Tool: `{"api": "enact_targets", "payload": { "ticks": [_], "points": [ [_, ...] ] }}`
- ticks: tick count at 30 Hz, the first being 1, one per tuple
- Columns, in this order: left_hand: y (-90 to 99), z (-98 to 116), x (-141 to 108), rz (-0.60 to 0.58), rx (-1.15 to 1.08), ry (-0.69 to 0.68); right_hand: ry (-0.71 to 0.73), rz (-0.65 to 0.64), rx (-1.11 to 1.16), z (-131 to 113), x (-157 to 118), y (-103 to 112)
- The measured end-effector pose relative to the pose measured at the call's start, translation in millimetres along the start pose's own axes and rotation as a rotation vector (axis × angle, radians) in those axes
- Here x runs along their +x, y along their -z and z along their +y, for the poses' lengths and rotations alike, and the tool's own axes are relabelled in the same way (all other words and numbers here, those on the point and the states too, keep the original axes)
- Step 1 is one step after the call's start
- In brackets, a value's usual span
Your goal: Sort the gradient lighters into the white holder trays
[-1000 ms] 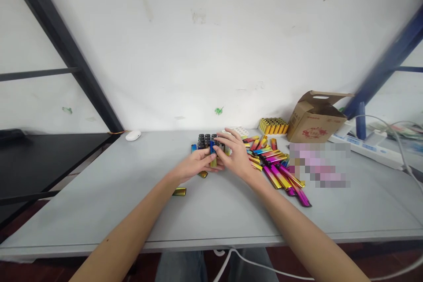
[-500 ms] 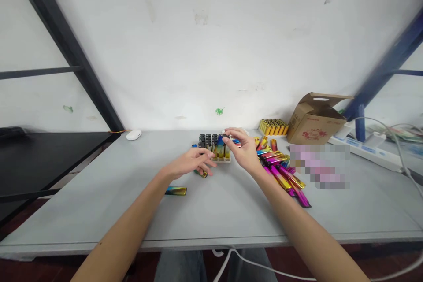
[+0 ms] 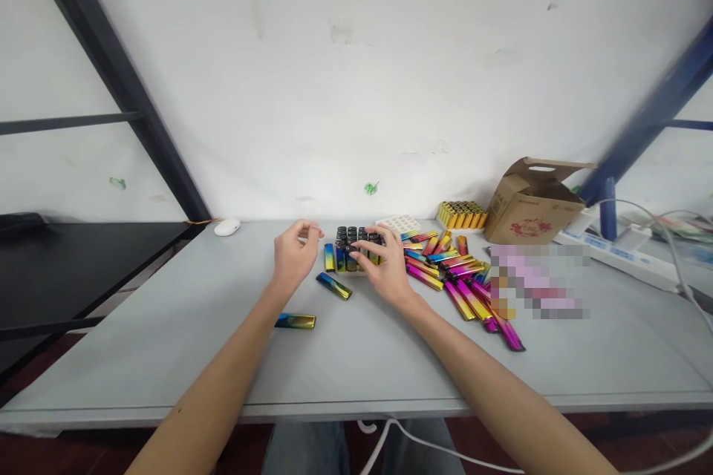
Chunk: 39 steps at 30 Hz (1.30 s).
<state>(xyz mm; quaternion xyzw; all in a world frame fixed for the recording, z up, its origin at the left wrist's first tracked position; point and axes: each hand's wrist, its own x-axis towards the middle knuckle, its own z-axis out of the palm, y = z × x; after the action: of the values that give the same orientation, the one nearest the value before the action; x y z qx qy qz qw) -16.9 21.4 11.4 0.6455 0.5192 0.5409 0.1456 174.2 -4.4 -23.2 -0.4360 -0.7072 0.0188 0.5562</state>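
Observation:
Metallic lighters with black tops stand in rows in a white rack [image 3: 352, 273] at the middle of the table. My right hand [image 3: 387, 267] reaches over the rack's front, thumb and fingers around the top of a blue-and-gold lighter [image 3: 351, 261] in the front row; the fingers partly hide the neighbouring lighters. Left of the rack, my left hand [image 3: 295, 254] hangs above the table with its fingers curled in and nothing visible in them. Close by, one lighter [image 3: 329, 257] stands beside the rack, another [image 3: 334, 286] lies in front, and a third [image 3: 296, 321] lies nearer me, partly behind my left forearm.
A pile of loose lighters [image 3: 468, 289] spreads right of the rack. Behind are a white holed tray [image 3: 399, 223], a block of gold lighters [image 3: 462, 214] and an open cardboard box [image 3: 529, 211]. A power strip [image 3: 624, 258] lies right, a white case [image 3: 226, 227] back left.
My right hand has moved left and down with a lighter to the rack's front row. My left hand has drawn back up and left from the lighters, its fingers now curled.

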Motion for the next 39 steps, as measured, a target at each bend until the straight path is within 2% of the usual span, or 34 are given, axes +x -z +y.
{"api": "enact_targets", "payload": {
  "ticks": [3,7,14,20,24,33,36,39],
  "points": [
    [-3.6,-15,0,-0.133,0.306,-0.042,0.037,-0.02,-0.047,2,1,4],
    [-12.0,-33,-2,-0.321,0.557,0.103,0.079,-0.039,-0.113,4,2,9],
    [-21.6,-42,-6,-0.387,0.687,0.046,0.206,-0.099,-0.301,2,-1,7],
    [-22.0,-47,-4,-0.358,0.693,0.012,0.234,-0.108,-0.296,3,-1,9],
    [-20.8,-49,-4,-0.323,0.699,0.026,0.202,-0.098,-0.266,4,-2,9],
    [-17.6,-44,-5,-0.323,0.683,0.049,0.154,-0.083,-0.213,0,-2,10],
    [-14.3,-40,-3,-0.252,0.561,0.097,0.13,-0.082,-0.191,-2,-1,12],
    [-11.6,-30,-1,-0.117,0.4,0.114,0.112,-0.078,-0.172,-4,0,14]
  ]
}}
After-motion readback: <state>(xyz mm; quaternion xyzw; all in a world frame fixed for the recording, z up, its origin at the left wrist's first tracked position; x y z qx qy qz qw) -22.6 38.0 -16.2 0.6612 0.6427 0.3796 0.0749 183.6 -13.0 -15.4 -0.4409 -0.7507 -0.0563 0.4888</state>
